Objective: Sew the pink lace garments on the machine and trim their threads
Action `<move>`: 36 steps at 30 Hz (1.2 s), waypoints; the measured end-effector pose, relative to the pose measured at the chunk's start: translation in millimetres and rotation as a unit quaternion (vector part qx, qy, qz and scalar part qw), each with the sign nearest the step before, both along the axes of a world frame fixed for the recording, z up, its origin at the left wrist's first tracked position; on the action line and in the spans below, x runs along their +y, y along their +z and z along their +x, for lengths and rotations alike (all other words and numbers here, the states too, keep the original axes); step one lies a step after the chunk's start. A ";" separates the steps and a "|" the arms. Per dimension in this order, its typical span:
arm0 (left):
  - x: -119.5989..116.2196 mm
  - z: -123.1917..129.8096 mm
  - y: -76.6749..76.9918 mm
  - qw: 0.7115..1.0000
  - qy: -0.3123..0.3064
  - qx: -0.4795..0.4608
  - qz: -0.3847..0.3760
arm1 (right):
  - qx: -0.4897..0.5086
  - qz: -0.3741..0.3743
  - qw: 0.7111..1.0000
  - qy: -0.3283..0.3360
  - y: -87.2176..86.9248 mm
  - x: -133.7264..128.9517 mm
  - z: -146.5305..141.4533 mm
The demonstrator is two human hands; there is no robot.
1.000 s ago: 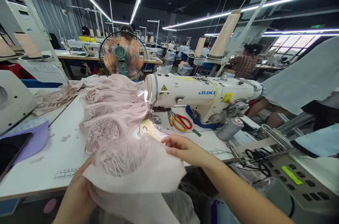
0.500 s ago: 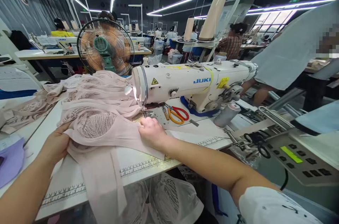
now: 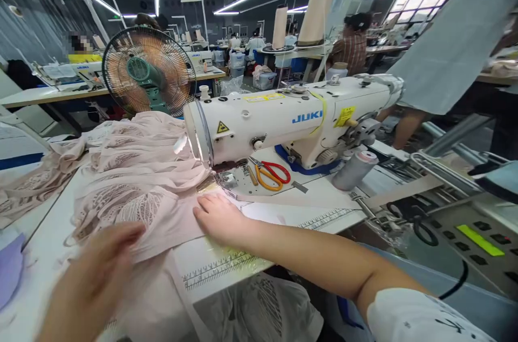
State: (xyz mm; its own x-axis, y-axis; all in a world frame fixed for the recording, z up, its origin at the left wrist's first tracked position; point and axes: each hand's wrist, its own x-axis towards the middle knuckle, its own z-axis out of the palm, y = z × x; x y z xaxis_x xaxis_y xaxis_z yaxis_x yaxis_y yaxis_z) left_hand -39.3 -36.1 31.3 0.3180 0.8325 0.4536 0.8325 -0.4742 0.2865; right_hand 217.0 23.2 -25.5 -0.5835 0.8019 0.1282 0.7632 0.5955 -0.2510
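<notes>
A pale pink bra (image 3: 149,212) with lace cups lies on the machine table, its band reaching toward the needle area of a white sewing machine (image 3: 259,126). My right hand (image 3: 218,218) rests low over the band's right end, closed on the fabric just in front of the presser foot. My left hand (image 3: 97,272) hovers over the near left part of the bra, smeared by motion; its grip cannot be made out. A loose strip of the same pink fabric hangs over the table's front edge, below my left hand.
Behind the bra lies a heap of similar pink pieces (image 3: 141,131). Red-and-orange-handled snips (image 3: 271,175) and a grey thread spool (image 3: 356,169) sit right of the needle. A fan (image 3: 149,72) stands behind; a control panel (image 3: 473,239) is at right. Co-workers sit farther back.
My left hand has come off the bra's left edge and moved right and nearer. My right hand has shifted slightly left and down in view, with flatter fingers. The view has shifted.
</notes>
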 end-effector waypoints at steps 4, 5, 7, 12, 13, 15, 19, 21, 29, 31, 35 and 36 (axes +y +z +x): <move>36.4 101.2 -19.8 0.981 -0.154 0.037 -0.115 | 0.005 -0.008 1.000 0.013 -6.8 1.2 1.1; 47.2 112.5 -25.6 0.975 -0.163 0.052 -0.142 | 0.006 -0.009 1.000 0.013 -8.6 0.4 3.6; 64.1 119.4 -36.9 0.969 -0.160 0.078 -0.171 | 0.010 0.004 1.000 0.027 -11.5 -3.0 11.2; 77.7 108.0 -56.3 0.965 -0.145 0.155 -0.154 | 0.031 0.094 0.991 0.090 -11.3 -24.4 41.4; 78.4 108.5 -58.1 0.966 -0.139 0.170 -0.139 | 0.033 0.103 0.990 0.087 -10.6 -30.2 48.5; 80.1 113.2 -59.8 0.967 -0.123 0.194 -0.107 | 0.035 0.106 0.991 0.074 -9.6 -41.4 62.9; 85.4 128.2 -56.7 0.968 -0.101 0.223 -0.050 | 0.034 0.077 0.996 0.044 -9.8 -56.8 83.9; 88.0 134.2 -53.6 0.966 -0.092 0.238 -0.043 | 0.031 0.067 0.997 0.031 -10.4 -60.5 87.5; 96.0 142.9 -45.1 0.961 -0.080 0.259 -0.052 | 0.030 0.068 0.997 0.003 -11.6 -61.3 79.0; 98.3 142.2 -44.8 0.962 -0.086 0.256 -0.049 | 0.029 0.079 0.996 0.005 -12.4 -61.2 77.7; 106.7 139.0 -44.0 0.960 -0.093 0.260 -0.044 | 0.026 0.084 0.996 0.005 -11.8 -59.0 74.0; 108.9 138.1 -43.0 0.959 -0.098 0.262 -0.039 | 0.027 0.084 0.996 0.006 -10.9 -57.4 72.2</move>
